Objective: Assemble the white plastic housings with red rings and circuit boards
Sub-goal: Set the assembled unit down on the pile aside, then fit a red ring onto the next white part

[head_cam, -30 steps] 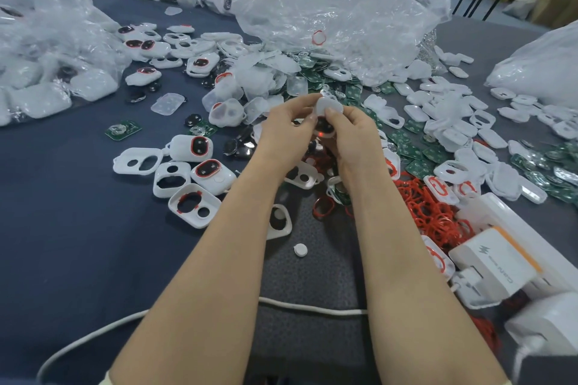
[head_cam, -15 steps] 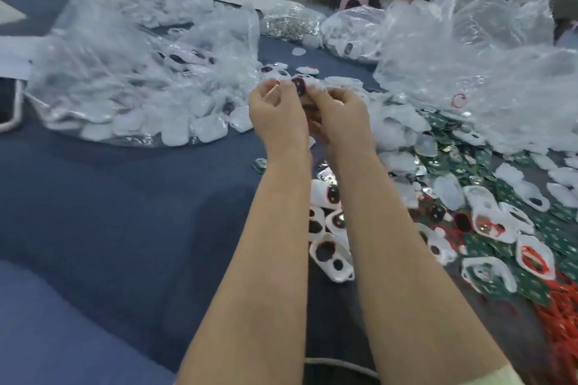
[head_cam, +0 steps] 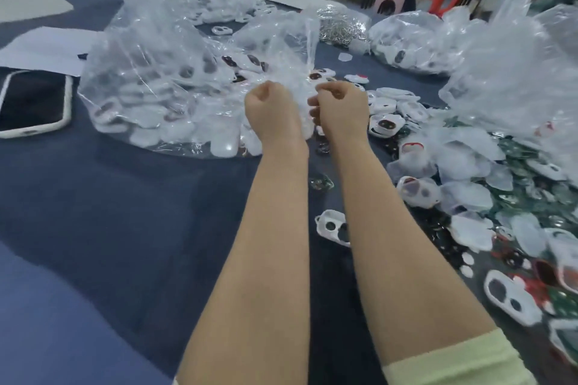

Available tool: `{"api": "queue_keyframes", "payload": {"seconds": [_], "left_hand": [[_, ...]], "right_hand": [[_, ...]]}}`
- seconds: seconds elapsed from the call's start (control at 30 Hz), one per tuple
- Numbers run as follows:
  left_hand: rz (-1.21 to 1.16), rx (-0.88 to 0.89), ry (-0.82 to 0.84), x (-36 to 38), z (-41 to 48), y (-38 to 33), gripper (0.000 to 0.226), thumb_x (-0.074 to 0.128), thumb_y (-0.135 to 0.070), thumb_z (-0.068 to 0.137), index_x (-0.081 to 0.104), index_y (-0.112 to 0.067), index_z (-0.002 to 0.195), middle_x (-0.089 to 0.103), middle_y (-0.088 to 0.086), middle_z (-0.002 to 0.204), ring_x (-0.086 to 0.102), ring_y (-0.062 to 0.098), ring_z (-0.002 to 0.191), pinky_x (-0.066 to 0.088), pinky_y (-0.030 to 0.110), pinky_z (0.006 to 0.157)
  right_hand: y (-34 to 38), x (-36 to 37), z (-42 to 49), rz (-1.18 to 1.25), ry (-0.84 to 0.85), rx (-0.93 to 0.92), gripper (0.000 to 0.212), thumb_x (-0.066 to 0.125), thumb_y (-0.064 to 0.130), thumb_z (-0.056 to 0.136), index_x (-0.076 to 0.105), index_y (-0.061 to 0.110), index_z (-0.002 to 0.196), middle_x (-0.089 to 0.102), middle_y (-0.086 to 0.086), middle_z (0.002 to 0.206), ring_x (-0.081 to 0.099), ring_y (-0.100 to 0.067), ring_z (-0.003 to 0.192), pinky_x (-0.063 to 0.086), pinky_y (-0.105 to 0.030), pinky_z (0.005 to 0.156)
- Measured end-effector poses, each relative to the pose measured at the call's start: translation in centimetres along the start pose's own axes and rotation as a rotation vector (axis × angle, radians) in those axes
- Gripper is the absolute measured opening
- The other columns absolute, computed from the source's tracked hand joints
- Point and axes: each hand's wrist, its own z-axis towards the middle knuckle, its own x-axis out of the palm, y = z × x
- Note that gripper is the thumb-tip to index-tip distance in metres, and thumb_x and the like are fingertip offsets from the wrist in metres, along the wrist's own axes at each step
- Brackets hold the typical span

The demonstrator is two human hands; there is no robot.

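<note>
Honestly, from my seat I read this as dropping off a finished unit. Both fists stretch out over the dark blue table cover (head_cam: 109,212), up against the near lip of the crumpled clear plastic bag (head_cam: 150,72) of white pieces that fills the view from 9 to 11 o'clock. My left hand (head_cam: 270,109) is balled tight, knuckles towards me. My right hand (head_cam: 341,106), just beside it at 3 o'clock, is curled too. Whether either one pinches a housing or the bag's film I cannot tell, since the palms face away. To do this well, I judge it best to find the bag's mouth first, let go low over the pile so nothing bounces out, and keep the film from snagging a finger. Fresh stock lies at 4 to 5 o'clock: a white plastic housing with two openings (head_cam: 331,225), partly behind my right forearm, and green circuit boards (head_cam: 528,166) farther out at 3 o'clock. The red rings (head_cam: 531,284) are only a red smear near the right edge, where the blur is heavy. The bag's contents show as pale lumps through the glare.
</note>
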Motion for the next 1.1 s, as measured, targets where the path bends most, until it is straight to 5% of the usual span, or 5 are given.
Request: {"api": "queue_keyframes", "payload": {"seconds": [0.2,0.57,0.73,0.87,1.1], "left_hand": [[0.036,-0.104,0.11,1.7,-2.2,3.0,0.011,0.044,-0.006,0.093,0.053,-0.011,0.094,0.055,0.004,0.093,0.053,0.018,0.089,0.045,0.032,0.082],[0.089,-0.166,0.115,1.3,-2.9,4.5,0.011,0.043,-0.006,0.095,0.053,-0.012,0.095,0.051,0.002,0.082,0.052,0.018,0.086,0.046,0.03,0.083],[0.073,-0.173,0.121,1.6,-4.2,4.8,0.014,0.042,-0.005,0.094,0.052,-0.01,0.102,0.047,0.0,0.075,0.046,0.011,0.066,0.041,0.023,0.065],[0.081,-0.16,0.14,1.6,-5.2,4.8,0.012,0.043,-0.005,0.095,0.052,-0.009,0.102,0.048,-0.001,0.075,0.046,0.009,0.064,0.04,0.02,0.061],[0.13,-0.023,0.167,2.4,-8.3,5.2,0.015,0.045,-0.005,0.093,0.055,-0.008,0.103,0.055,0.004,0.087,0.053,0.013,0.077,0.045,0.025,0.073]], "right_hand": [[-3.3,-7.0,1.1,-0.61,-0.037,-0.003,0.033,0.049,0.007,0.087,0.066,0.014,0.114,0.066,-0.007,0.118,0.057,-0.023,0.113,0.041,-0.025,0.092],[-2.6,-11.4,-0.2,-0.942,0.02,0.093,0.033,0.055,0.009,0.086,0.062,0.014,0.118,0.061,-0.011,0.123,0.055,-0.031,0.114,0.047,-0.039,0.097],[-0.3,-11.4,-4.8,-0.907,0.475,-0.07,0.038,0.073,0.039,0.079,0.065,0.018,0.109,0.064,0.002,0.103,0.06,-0.017,0.096,0.049,-0.031,0.08],[-0.3,-9.9,-7.7,-1.094,0.768,-0.085,0.034,0.073,0.033,0.079,0.065,0.01,0.103,0.068,-0.006,0.098,0.063,-0.025,0.092,0.052,-0.035,0.081],[-1.7,-12.2,-8.5,-0.821,0.341,-0.137,0.003,0.06,0.019,0.089,0.058,0.018,0.092,0.064,-0.008,0.103,0.059,-0.025,0.096,0.047,-0.033,0.081]]}}
